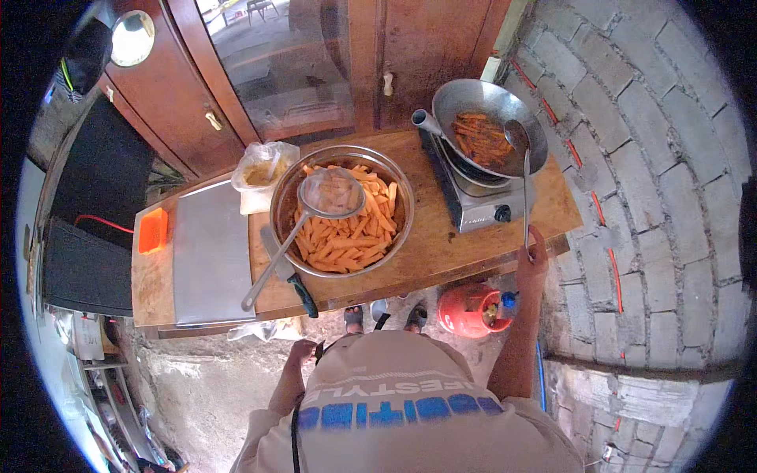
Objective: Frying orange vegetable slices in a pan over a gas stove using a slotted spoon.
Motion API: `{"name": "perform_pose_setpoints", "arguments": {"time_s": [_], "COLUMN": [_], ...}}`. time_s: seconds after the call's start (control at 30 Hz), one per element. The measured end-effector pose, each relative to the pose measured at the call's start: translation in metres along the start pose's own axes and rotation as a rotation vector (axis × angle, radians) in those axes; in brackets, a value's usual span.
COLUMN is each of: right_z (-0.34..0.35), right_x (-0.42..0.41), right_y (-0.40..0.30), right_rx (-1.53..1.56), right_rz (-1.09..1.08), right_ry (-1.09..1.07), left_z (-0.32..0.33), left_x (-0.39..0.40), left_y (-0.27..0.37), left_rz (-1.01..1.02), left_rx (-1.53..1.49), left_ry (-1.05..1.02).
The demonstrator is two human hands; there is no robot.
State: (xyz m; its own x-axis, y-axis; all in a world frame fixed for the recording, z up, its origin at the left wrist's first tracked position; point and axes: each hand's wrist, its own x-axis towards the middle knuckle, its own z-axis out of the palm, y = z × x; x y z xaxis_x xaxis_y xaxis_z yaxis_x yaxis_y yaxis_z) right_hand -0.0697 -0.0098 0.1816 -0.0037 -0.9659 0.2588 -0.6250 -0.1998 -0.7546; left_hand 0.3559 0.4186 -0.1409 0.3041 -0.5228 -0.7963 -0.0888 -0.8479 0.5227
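My right hand (533, 253) holds the handle end of a metal ladle (526, 195), whose bowl rests inside a wok (485, 94) against dark orange fried strips (482, 139). The wok sits on a single-burner gas stove (482, 210). To the left, a large steel bowl (408, 236) holds pale orange cut strips (349, 251), with a skimmer (333, 193) lying across them and over the rim. My left hand (304, 350) hangs beside my body, below the table edge; it seems to hold nothing, but its fingers are too small to read well.
On the wooden table (437, 254) are a metal sheet (213, 254), an orange container (153, 230), an open plastic bag (260, 177) and a dark-handled knife (303, 295) partly under the bowl. A red gas cylinder (467, 310) stands below. A block wall (644, 236) rises at right.
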Motion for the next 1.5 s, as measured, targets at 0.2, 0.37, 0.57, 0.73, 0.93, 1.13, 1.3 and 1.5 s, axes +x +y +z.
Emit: {"name": "perform_pose_setpoints", "arguments": {"time_s": [0.2,0.37,0.57,0.73,0.93,1.13,1.3,1.5], "right_z": [-0.002,-0.002,-0.040,-0.065,-0.035,-0.012,-0.090,-0.174], "right_x": [-0.001,0.001,0.028,0.095,0.166,0.162,0.145,0.097], "right_y": [-0.008,0.005,-0.030,-0.045,-0.036,-0.084,-0.121,-0.202], "right_rx": [0.007,0.031,-0.113,-0.337,-0.437,-0.510,-0.678,-0.800], "right_rz": [0.016,-0.073,0.034,-0.057,-0.134,-0.372,-0.450,-0.236], "right_ry": [0.012,0.077,0.055,0.018,-0.083,-0.247,-0.403,-0.432], "left_z": [0.000,-0.001,-0.006,-0.006,-0.003,0.008,-0.001,-0.010], "left_x": [-0.003,0.029,0.045,0.058,0.031,0.032,0.031,0.034], "left_y": [0.015,-0.035,-0.059,-0.059,-0.072,-0.047,-0.036,-0.011], "left_rz": [-0.052,0.489,0.824,0.803,0.638,0.464,0.318,0.150], "left_rx": [0.126,0.381,0.123,0.224,0.167,0.098,0.052,0.008], "left_ry": [-0.058,-0.012,-0.073,-0.080,-0.069,-0.044,-0.047,-0.048]}}
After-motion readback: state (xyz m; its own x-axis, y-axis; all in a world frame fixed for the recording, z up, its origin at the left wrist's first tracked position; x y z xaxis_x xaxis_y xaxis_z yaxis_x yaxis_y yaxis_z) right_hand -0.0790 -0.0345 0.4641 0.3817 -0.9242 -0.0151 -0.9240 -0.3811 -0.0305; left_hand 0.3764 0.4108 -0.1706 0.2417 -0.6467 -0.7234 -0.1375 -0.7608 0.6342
